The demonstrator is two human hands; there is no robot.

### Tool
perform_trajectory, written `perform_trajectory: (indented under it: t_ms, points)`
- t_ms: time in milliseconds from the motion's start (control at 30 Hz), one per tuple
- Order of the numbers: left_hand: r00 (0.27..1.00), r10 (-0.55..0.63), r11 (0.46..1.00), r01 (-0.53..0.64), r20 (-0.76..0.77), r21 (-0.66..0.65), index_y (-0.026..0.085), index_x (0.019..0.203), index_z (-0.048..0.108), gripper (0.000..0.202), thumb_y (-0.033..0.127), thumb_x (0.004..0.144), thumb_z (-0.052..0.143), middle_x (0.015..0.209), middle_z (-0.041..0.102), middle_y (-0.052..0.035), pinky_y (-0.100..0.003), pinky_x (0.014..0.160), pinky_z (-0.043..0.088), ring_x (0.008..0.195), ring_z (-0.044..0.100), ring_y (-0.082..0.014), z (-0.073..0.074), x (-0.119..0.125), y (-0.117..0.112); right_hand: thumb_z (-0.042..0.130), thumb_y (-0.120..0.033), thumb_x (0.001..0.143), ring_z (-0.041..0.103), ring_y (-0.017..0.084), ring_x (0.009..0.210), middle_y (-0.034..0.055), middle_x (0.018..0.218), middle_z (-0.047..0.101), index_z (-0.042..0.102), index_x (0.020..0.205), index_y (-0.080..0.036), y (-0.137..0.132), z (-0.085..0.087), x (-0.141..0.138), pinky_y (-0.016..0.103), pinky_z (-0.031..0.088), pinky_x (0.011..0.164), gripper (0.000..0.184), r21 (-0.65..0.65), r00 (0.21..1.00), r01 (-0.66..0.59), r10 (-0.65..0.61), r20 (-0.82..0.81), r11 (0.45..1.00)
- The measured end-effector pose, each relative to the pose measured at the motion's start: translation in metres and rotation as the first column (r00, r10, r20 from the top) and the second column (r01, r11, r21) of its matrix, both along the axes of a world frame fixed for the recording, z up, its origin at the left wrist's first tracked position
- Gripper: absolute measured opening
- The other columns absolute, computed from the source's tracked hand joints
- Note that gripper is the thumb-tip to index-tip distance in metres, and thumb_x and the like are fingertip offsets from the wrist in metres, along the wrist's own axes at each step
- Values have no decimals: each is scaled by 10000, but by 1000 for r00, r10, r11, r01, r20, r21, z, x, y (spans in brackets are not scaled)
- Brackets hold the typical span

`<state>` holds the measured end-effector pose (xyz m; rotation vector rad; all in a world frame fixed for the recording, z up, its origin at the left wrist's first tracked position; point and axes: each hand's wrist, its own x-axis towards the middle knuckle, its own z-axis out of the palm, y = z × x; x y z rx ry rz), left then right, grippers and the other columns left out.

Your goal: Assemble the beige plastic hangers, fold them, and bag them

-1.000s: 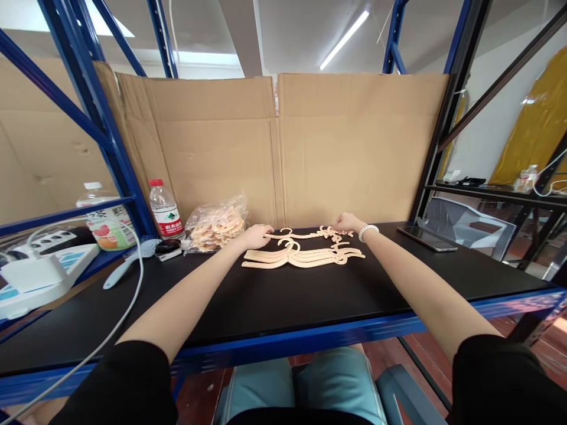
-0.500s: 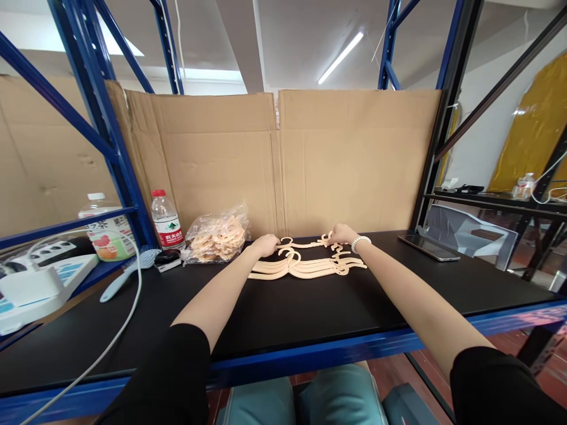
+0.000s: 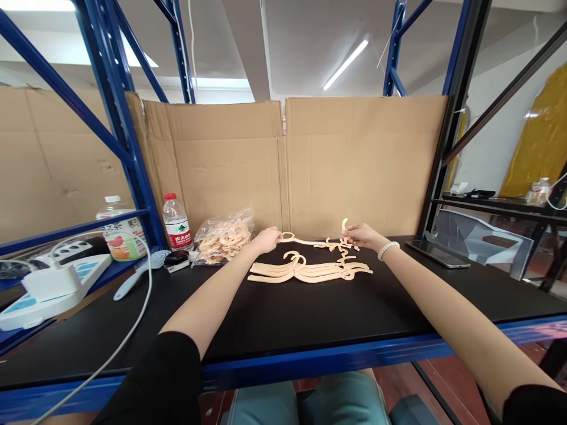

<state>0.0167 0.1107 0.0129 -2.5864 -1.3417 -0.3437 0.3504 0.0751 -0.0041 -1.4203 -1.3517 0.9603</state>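
Several cream hangers [image 3: 310,273] lie in a stack on the black tabletop, their hooks bunched near the middle. Behind the stack, a single cream hanger [image 3: 305,241] stretches sideways; my left hand [image 3: 267,239] has its fingers closed on that hanger's left end, beside the hook. My right hand [image 3: 364,235], with a beaded bracelet [image 3: 388,249] at the wrist, pinches a small curved cream piece [image 3: 344,224] that sticks up above the fingertips. Small cream pieces [image 3: 341,244] lie just under the right fingers. Whether the pinched piece joins the hanger, I cannot tell.
Left of the hangers are a bagged snack [image 3: 225,237], a red-capped water bottle [image 3: 177,224], a black object [image 3: 177,258] and a pale blue brush [image 3: 139,275]. A white cable [image 3: 144,301] crosses the left side. A phone [image 3: 436,254] lies right; cardboard [image 3: 363,165] stands behind.
My right hand has shifted right and raised a small curved cream piece. My left hand stays at the rear hanger's left end. The whole view has shifted slightly.
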Motion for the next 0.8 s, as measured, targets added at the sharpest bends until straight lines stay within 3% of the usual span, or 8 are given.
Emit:
perform_trajectory:
  t_ms: [200,333,433,500,633,800]
  points:
    - [999,8,994,-12,39,107,163,942,638,232,82,861,437,1013,623,-105,-334,819,483,923,634,-240,16,-3,-19,733,-67,748,681,123,713,42,724,652,640,782,-137,-23,2,-2,187,600,737,121,66,976,-65,77,-203,996]
    - [997,-4,981,-11,74,194,158,978,601,232,95,906,389,891,637,-104,-365,815,470,924,616,-263,18,-5,-42,742,-46,736,714,154,785,90,847,701,685,789,-106,-42,2,-8,205,613,777,98,105,913,-91,125,-388,990]
    - [994,-49,972,24,101,234,165,986,569,212,135,937,365,907,641,-104,-376,812,466,917,609,-265,14,-11,-61,722,-117,790,701,119,688,91,881,716,712,796,-107,-55,0,-11,180,622,680,16,124,897,-95,139,-419,988]
    - [977,-130,969,89,171,229,172,962,550,179,144,932,376,908,644,-94,-359,756,474,862,619,-252,9,-17,-72,708,-161,817,686,106,642,87,841,718,722,808,-110,-61,-2,-14,173,619,645,53,133,892,-104,151,-427,986]
    - [910,-246,963,192,333,187,197,970,531,143,187,923,396,915,656,-60,-345,732,488,819,632,-223,-3,-28,-88,746,-96,758,704,126,731,85,883,718,710,732,-123,-71,-5,-23,208,615,777,52,141,860,-108,163,-483,984]
    - [868,-258,966,224,424,130,198,996,569,175,255,900,435,982,667,-79,-372,799,506,904,641,-236,-20,-32,-96,745,-7,701,701,147,823,91,944,706,728,779,-115,-83,-6,-34,264,583,897,135,134,848,-211,249,-467,968]
